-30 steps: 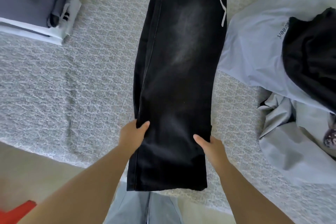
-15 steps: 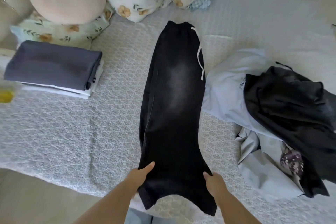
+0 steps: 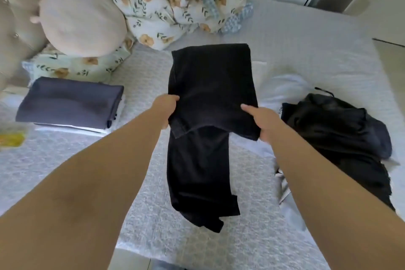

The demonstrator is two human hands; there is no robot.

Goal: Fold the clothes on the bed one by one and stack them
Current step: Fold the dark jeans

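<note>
both hands, left (image 3: 164, 109) and right (image 3: 261, 121), grip black pants (image 3: 210, 103) half-folded over bed (image 3: 306, 55); folded stack (image 3: 70, 103) left of pants.

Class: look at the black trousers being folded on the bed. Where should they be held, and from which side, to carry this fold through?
Probably at the two corners of the raised hem end of the black trousers, one from each side, as the left hand and right hand do. The cloth is limp and sags between them, so a single middle grip would likely let it bunch.
</note>
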